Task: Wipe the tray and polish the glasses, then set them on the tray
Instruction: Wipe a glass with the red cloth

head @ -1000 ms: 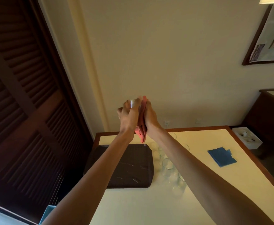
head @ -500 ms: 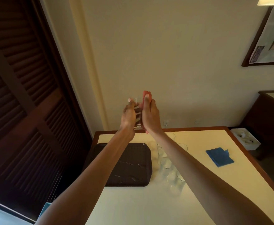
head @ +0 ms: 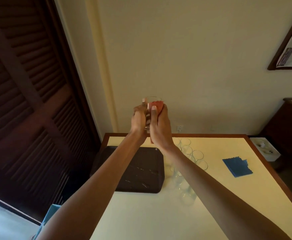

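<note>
Holding glass (head: 148, 117) mid-frame: my L hand (head: 138, 122) fingers curl round it, R hand (head: 160, 129) fingers clamp red cloth (head: 157, 104) against it

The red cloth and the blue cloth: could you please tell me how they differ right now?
The red cloth is held up in the air, while the blue cloth lies on the table. The red cloth is bunched in the right hand against the glass that the left hand grips; the blue cloth lies flat with nothing touching it. Both look like wiping cloths.
</note>
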